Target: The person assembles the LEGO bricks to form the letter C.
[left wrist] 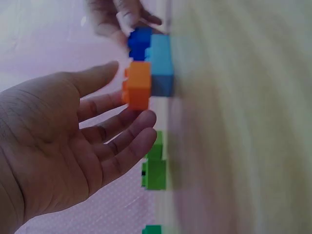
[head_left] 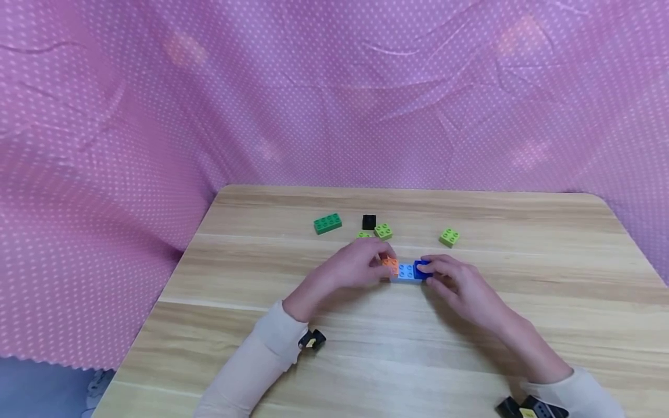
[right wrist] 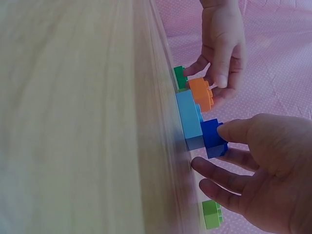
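A long light blue toy brick lies on the table, with an orange brick on top at its left end and a dark blue brick on top at its right end. My left hand is around the orange brick; in the left wrist view its thumb is apart from the brick and the other fingers are loosely bent beside and behind it. At the other end, my right hand holds the dark blue brick, thumb against its studded top and a finger partly hidden behind it.
Beyond the hands lie a dark green brick, a black brick and two lime green bricks, one partly beside another that my left hand mostly hides. Another lime brick is farther right. Pink dotted cloth hangs behind the table.
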The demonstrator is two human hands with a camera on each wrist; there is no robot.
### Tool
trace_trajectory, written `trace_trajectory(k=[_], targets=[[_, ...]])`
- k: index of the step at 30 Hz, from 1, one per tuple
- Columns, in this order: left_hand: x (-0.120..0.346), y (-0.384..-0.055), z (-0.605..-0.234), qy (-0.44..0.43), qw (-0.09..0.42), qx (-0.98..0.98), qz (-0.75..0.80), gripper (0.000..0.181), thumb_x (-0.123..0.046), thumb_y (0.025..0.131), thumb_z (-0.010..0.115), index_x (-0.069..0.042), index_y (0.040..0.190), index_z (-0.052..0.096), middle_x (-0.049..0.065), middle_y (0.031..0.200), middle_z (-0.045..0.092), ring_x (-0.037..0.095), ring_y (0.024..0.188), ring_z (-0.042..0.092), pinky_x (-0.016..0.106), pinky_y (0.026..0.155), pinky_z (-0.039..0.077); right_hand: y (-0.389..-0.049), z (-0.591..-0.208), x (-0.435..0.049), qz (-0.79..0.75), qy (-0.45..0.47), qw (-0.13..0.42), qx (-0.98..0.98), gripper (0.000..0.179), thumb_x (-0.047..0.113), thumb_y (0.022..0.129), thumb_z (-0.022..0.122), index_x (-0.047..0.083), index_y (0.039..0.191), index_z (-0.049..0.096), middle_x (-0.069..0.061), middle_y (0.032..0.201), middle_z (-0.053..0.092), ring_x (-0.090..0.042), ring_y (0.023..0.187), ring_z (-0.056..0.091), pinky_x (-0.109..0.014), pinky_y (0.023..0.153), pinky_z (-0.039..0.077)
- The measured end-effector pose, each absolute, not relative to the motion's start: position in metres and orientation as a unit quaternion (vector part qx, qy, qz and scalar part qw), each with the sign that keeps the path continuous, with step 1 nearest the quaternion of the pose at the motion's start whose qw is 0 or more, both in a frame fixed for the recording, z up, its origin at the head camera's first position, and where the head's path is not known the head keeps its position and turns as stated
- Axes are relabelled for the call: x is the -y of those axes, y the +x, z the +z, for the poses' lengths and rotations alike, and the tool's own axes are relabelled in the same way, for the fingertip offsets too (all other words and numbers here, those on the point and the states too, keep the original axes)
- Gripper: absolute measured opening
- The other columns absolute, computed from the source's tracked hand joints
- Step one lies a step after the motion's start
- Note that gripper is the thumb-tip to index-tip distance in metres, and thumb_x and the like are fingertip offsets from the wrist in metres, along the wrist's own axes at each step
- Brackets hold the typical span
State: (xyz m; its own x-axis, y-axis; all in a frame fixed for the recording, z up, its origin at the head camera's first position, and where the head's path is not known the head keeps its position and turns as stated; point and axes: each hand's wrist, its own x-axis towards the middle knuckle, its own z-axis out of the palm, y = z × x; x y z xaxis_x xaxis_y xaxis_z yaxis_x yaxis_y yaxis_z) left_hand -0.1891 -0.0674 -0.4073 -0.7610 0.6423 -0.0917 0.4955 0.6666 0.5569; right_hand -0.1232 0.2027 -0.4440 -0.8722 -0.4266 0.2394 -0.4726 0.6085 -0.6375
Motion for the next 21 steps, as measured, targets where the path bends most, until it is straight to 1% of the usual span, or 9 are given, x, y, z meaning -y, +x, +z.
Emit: trace_trajectory(k=[3, 6, 8, 12, 16, 21], targets=[[0.077, -0.196, -0.401, 0.300, 0.137, -0.902, 0.278, 0.036, -0.032, 0.104, 0.070, -0.014, 0.135, 0.068, 0.001, 0.122, 0.068, 0.011, 0.103, 0.064, 0.026, 0.086, 0.056, -0.123, -0.445, -0.203, 0.365, 0.253, 0.036, 0.895, 0.033, -0.003, 0.097, 0.072, 0.007, 0.129, 0.073, -0.017, 0.143, 0.064, -0.037, 0.128, 0.064, -0.052, 0.101, 0.056], [0.091, -0.206, -0.397, 0.287, 0.115, -0.907, 0.287, 0.037, -0.029, 0.104, 0.070, -0.011, 0.137, 0.066, 0.006, 0.129, 0.068, 0.019, 0.112, 0.065, 0.032, 0.092, 0.057, -0.123, -0.446, -0.203, 0.364, 0.257, 0.044, 0.894, 0.035, -0.003, 0.097, 0.072, 0.007, 0.130, 0.072, -0.017, 0.143, 0.064, -0.037, 0.129, 0.063, -0.053, 0.103, 0.055], [0.100, -0.212, -0.396, 0.276, 0.101, -0.908, 0.300, 0.037, -0.026, 0.102, 0.073, -0.009, 0.135, 0.067, 0.008, 0.131, 0.068, 0.024, 0.116, 0.065, 0.036, 0.096, 0.057, -0.123, -0.446, -0.202, 0.363, 0.260, 0.047, 0.894, 0.035, -0.003, 0.096, 0.072, 0.007, 0.130, 0.072, -0.017, 0.142, 0.064, -0.037, 0.129, 0.063, -0.054, 0.103, 0.054], [0.114, -0.224, -0.401, 0.267, 0.077, -0.909, 0.310, 0.041, -0.021, 0.099, 0.077, -0.007, 0.137, 0.066, 0.007, 0.136, 0.067, 0.028, 0.124, 0.064, 0.040, 0.102, 0.056, -0.123, -0.447, -0.202, 0.361, 0.262, 0.047, 0.894, 0.035, -0.004, 0.096, 0.072, 0.006, 0.130, 0.072, -0.017, 0.142, 0.065, -0.037, 0.128, 0.064, -0.054, 0.102, 0.055], [0.118, -0.229, -0.409, 0.268, 0.082, -0.910, 0.305, 0.047, -0.019, 0.099, 0.077, -0.010, 0.143, 0.063, 0.006, 0.144, 0.063, 0.029, 0.132, 0.060, 0.043, 0.111, 0.051, -0.123, -0.447, -0.203, 0.363, 0.261, 0.045, 0.894, 0.034, -0.004, 0.097, 0.072, 0.007, 0.129, 0.072, -0.016, 0.142, 0.065, -0.036, 0.128, 0.064, -0.053, 0.101, 0.056], [0.114, -0.230, -0.417, 0.277, 0.103, -0.912, 0.285, 0.047, -0.019, 0.100, 0.074, -0.015, 0.145, 0.061, 0.007, 0.151, 0.057, 0.027, 0.140, 0.053, 0.045, 0.119, 0.042, -0.124, -0.446, -0.203, 0.361, 0.264, 0.050, 0.893, 0.034, -0.004, 0.097, 0.072, 0.007, 0.129, 0.073, -0.017, 0.142, 0.064, -0.037, 0.128, 0.064, -0.054, 0.101, 0.056]])
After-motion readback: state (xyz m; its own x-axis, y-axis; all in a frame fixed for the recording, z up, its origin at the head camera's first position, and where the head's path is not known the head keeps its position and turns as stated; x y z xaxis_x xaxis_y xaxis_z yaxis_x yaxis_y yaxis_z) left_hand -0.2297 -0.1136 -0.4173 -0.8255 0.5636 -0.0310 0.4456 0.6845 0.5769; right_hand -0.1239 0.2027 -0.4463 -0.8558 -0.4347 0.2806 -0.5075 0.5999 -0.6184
